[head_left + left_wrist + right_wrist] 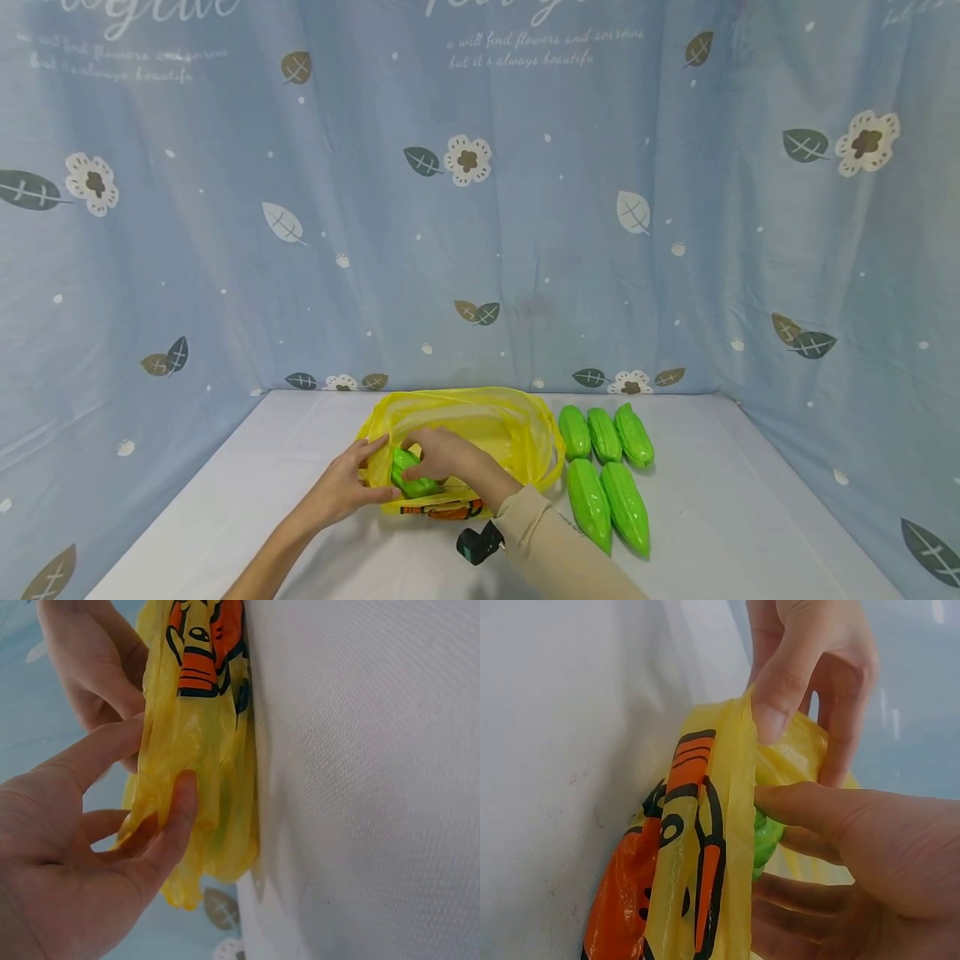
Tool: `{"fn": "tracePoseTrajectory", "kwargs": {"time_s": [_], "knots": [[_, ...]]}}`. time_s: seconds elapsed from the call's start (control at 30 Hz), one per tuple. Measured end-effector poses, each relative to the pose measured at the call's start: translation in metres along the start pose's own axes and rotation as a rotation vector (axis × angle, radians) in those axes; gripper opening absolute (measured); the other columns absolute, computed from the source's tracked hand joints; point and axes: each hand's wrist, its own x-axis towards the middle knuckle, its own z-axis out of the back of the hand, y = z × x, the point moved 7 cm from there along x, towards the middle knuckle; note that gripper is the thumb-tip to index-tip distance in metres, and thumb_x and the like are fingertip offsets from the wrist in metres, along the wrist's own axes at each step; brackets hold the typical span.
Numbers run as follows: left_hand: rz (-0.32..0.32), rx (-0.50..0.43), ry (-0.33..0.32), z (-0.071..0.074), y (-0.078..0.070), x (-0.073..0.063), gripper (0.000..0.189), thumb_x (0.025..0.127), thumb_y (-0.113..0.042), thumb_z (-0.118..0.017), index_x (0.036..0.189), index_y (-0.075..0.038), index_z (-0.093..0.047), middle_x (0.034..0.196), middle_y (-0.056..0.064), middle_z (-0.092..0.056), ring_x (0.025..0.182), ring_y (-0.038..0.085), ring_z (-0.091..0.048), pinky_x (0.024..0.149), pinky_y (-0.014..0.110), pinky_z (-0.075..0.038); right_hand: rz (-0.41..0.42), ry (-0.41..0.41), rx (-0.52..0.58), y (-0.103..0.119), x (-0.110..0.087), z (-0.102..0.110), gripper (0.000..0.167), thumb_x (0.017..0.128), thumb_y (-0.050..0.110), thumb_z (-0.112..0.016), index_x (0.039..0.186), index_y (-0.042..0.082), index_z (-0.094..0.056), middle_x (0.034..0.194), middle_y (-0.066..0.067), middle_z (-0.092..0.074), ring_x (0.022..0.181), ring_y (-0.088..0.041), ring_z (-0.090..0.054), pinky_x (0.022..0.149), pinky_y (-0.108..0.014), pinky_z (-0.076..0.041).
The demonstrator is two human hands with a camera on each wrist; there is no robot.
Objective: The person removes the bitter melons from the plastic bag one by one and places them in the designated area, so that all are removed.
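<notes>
A yellow plastic bag (468, 402) with an orange-and-black print lies on the white table, its mouth spread wide. At the bag's left side, my left hand (347, 487) holds the rim, thumb outside and other fingers within the mouth. My right hand (448, 455) reaches into the bag and grips a shiny green gourd-like vegetable (408, 477) near the left end. In the right wrist view, only a bumpy strip of the green vegetable (766, 840) shows between thumb and fingers; the bag wall hides the rest. Green shows faintly through the bag (199, 750) in the left wrist view.
Several like green vegetables lie right of the bag in two rows, a back row (604, 435) and a front row (588, 504). A small black device (480, 543) is by the right forearm. Blue patterned curtains (480, 250) enclose the table (750, 517) at the back and sides.
</notes>
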Motion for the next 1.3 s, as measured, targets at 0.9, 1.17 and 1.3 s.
{"fn": "tracePoseTrajectory", "kwargs": {"time_s": [0.9, 1.17, 1.3], "knots": [[-0.014, 0.01, -0.008, 0.0, 0.0, 0.001, 0.087, 0.075, -0.03, -0.085, 0.146, -0.002, -0.044, 0.139, 0.02, -0.052, 0.114, 0.034, -0.057, 0.081, 0.032, -0.052, 0.046, -0.01, -0.04, -0.003, -0.014, 0.012, 0.045, 0.088, 0.025, -0.074, 0.13, 0.017, -0.062, 0.115, -0.001, -0.069, 0.087, -0.011, -0.063, 0.071, -0.024, -0.053], [-0.014, 0.02, -0.018, 0.0, 0.0, 0.0, 0.088, 0.073, -0.03, -0.086, 0.145, -0.001, -0.045, 0.137, 0.018, -0.054, 0.115, 0.034, -0.056, 0.084, 0.037, -0.052, 0.08, -0.041, -0.012, -0.01, -0.028, 0.03, 0.044, 0.089, 0.024, -0.073, 0.13, 0.015, -0.061, 0.119, -0.003, -0.068, 0.099, -0.014, -0.064, 0.079, -0.026, -0.054], [-0.009, 0.019, -0.018, 0.0, -0.001, 0.0, 0.088, 0.073, -0.03, -0.086, 0.145, -0.001, -0.046, 0.137, 0.018, -0.054, 0.114, 0.032, -0.056, 0.086, 0.039, -0.05, 0.085, -0.067, 0.006, -0.016, -0.035, 0.04, 0.043, 0.089, 0.024, -0.074, 0.129, 0.015, -0.062, 0.116, -0.004, -0.069, 0.099, -0.015, -0.065, 0.078, -0.026, -0.054]]}}
